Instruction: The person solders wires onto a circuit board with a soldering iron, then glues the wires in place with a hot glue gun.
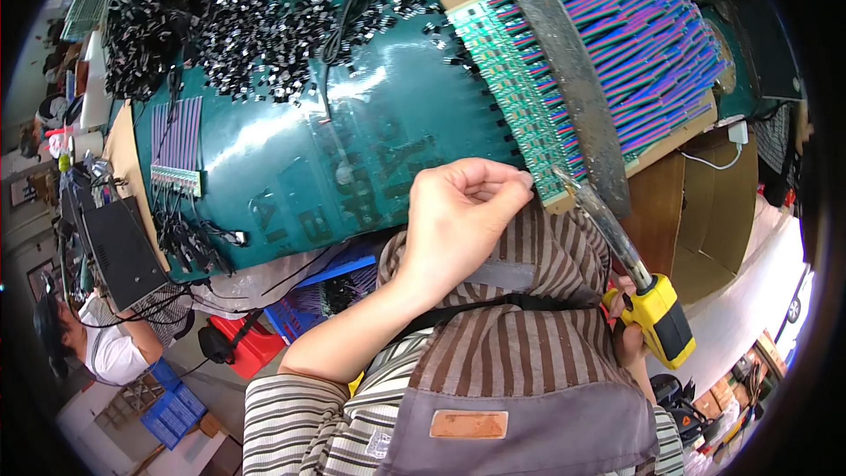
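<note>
My left hand [458,220] is closed in a pinch, thumb against the fingertips, at the near end of the green circuit board strip [515,88]; if there is something small between the fingers, I cannot see it. My right hand [627,335] is mostly hidden behind my striped apron [520,361], but its grip is wrapped around the yellow handle of the soldering iron [656,313], and the metal shaft goes up so that the tip [564,178] comes just beside my left fingertips, at the edge of the strip. I think I hold both so close because the tip and the piece must meet at one point on the board. A long grey bar [573,79] lies across the coloured wires [643,35], probably to press them flat on the wooden board [679,137]. On the green table [352,141] a pile of small black parts [238,18] lies far from me, and a smaller wired strip [176,159] rests at the left side.
</note>
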Demonstrator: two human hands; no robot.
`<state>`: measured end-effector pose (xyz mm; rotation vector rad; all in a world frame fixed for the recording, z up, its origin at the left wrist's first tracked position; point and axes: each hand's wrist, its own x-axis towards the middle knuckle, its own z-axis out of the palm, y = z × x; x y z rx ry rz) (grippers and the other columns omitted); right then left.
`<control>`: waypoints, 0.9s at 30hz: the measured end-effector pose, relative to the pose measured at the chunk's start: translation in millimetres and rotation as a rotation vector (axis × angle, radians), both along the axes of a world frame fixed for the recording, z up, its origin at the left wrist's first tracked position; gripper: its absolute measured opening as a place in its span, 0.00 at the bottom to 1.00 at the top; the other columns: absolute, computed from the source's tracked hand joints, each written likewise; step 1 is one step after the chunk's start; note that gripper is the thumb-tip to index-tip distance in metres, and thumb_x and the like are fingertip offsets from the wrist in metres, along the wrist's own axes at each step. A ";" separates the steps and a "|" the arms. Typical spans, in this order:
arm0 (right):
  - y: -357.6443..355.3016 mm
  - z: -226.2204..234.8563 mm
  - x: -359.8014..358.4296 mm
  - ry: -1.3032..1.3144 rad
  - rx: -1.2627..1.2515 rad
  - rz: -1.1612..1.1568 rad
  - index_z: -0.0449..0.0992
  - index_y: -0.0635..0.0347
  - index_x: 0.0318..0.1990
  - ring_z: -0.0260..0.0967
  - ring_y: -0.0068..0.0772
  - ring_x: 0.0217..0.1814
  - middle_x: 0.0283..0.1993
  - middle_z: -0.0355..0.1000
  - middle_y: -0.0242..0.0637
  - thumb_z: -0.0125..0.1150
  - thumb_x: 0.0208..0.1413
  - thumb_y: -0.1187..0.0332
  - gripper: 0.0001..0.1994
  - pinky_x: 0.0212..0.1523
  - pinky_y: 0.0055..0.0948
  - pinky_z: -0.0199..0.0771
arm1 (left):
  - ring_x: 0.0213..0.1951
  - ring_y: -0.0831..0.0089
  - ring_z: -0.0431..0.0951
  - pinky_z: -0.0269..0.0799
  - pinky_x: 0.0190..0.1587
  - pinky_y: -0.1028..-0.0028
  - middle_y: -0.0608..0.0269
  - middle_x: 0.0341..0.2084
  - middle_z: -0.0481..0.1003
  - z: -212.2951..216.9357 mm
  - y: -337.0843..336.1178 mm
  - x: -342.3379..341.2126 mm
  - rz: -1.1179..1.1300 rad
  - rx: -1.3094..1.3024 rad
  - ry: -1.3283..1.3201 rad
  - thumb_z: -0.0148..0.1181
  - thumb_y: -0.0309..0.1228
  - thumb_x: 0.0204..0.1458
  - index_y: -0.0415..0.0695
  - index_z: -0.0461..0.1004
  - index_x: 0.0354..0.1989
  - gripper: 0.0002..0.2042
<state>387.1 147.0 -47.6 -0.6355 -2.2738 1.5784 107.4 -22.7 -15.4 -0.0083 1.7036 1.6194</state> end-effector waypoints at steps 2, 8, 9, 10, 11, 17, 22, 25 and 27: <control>-4.9 6.6 -13.5 -0.017 0.066 -0.060 0.72 0.70 0.43 0.72 0.28 0.29 0.28 0.73 0.35 0.54 0.56 0.37 0.34 0.39 0.29 0.73 | 0.30 0.83 0.79 0.72 0.32 0.84 0.60 0.29 0.82 1.5 -2.4 0.3 0.005 -0.015 0.008 0.65 0.25 0.53 0.33 0.80 0.36 0.07; -5.2 8.5 -11.6 -0.044 0.006 -0.107 0.70 0.71 0.45 0.71 0.24 0.26 0.25 0.72 0.32 0.54 0.55 0.34 0.38 0.37 0.25 0.72 | 0.27 0.85 0.76 0.73 0.33 0.83 0.64 0.28 0.81 16.3 -21.3 -31.7 -0.180 -0.306 0.390 0.69 0.27 0.48 0.36 0.82 0.37 0.09; -6.9 9.1 -11.2 -0.032 -0.032 -0.120 0.71 0.69 0.43 0.72 0.28 0.28 0.26 0.72 0.33 0.55 0.55 0.37 0.35 0.37 0.27 0.72 | 0.25 0.86 0.74 0.71 0.30 0.82 0.66 0.26 0.81 14.4 -25.9 -43.6 -0.158 -0.413 0.612 0.70 0.28 0.47 0.38 0.83 0.35 0.09; -7.5 9.1 -11.0 -0.017 -0.073 -0.130 0.73 0.68 0.41 0.73 0.31 0.30 0.27 0.73 0.34 0.56 0.56 0.40 0.32 0.37 0.29 0.73 | 0.24 0.85 0.72 0.69 0.29 0.81 0.66 0.25 0.80 13.4 -27.8 -56.1 0.008 -0.478 0.638 0.70 0.28 0.47 0.37 0.83 0.33 0.08; -5.8 7.7 -11.2 -0.018 -0.071 -0.139 0.73 0.68 0.41 0.73 0.31 0.30 0.27 0.73 0.34 0.56 0.56 0.40 0.32 0.37 0.29 0.73 | 0.24 0.84 0.71 0.68 0.28 0.80 0.64 0.24 0.80 15.2 -28.1 -69.7 0.107 -0.641 0.826 0.70 0.29 0.47 0.36 0.82 0.33 0.09; -1.1 -2.6 0.4 0.035 0.134 0.027 0.77 0.62 0.32 0.73 0.46 0.34 0.32 0.74 0.42 0.59 0.47 0.54 0.17 0.36 0.38 0.73 | 0.26 0.81 0.78 0.72 0.32 0.81 0.62 0.23 0.80 16.9 -37.2 -112.8 0.164 -0.817 0.784 0.71 0.32 0.47 0.35 0.82 0.33 0.12; 0.7 -6.1 0.3 0.061 0.077 0.006 0.76 0.64 0.31 0.73 0.46 0.31 0.30 0.73 0.43 0.60 0.42 0.59 0.16 0.35 0.37 0.73 | 0.25 0.83 0.76 0.70 0.32 0.82 0.64 0.22 0.79 17.0 -39.2 -113.2 0.091 -0.781 0.808 0.69 0.31 0.48 0.35 0.82 0.33 0.10; 0.5 5.5 -16.0 0.047 0.061 0.014 0.75 0.65 0.30 0.72 0.46 0.30 0.29 0.72 0.43 0.60 0.39 0.61 0.15 0.34 0.37 0.73 | 0.25 0.85 0.74 0.70 0.32 0.82 0.65 0.23 0.79 16.0 -36.3 -100.7 0.107 -0.699 0.824 0.68 0.29 0.50 0.35 0.82 0.34 0.09; -0.9 9.7 -24.0 0.037 0.050 0.027 0.75 0.65 0.30 0.72 0.46 0.30 0.29 0.72 0.43 0.60 0.38 0.62 0.15 0.34 0.37 0.73 | 0.26 0.85 0.74 0.70 0.32 0.83 0.66 0.24 0.79 14.4 -33.2 -88.7 0.118 -0.650 0.799 0.67 0.28 0.51 0.34 0.81 0.35 0.09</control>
